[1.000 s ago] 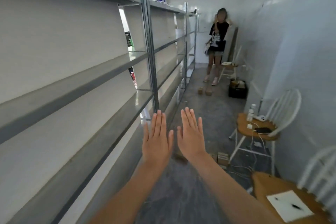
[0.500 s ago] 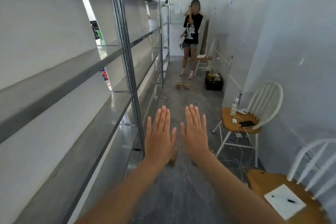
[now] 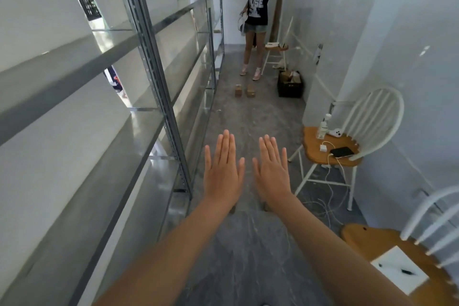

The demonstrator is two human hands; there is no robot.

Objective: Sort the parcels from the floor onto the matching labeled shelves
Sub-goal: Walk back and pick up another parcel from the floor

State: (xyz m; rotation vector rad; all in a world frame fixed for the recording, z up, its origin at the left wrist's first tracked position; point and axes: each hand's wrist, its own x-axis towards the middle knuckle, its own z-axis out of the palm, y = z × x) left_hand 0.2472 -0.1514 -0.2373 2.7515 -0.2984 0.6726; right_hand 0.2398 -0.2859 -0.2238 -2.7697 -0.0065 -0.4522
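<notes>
Hands near: left hand [image 3: 222,174] and right hand [image 3: 272,174] hover flat, fingers straight, holding nothing. Shelves [image 3: 74,74] edge the aisle's left, chairs [image 3: 311,138] its right; grey floor [image 3: 248,119] runs between them to two small parcels [image 3: 238,90], side by side before a standing person [image 3: 257,5]

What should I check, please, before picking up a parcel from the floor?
1. Hands free: left hand and right hand flat, holding nothing: ok.
2. Parcels found: two brown parcels on the floor ahead: ok.
3. Aisle clear: a person stands just beyond them: not ok.
4. Floor hazards: loose cables beside the chair: not ok.
5. Labels on the shelves readable: cannot tell.
</notes>
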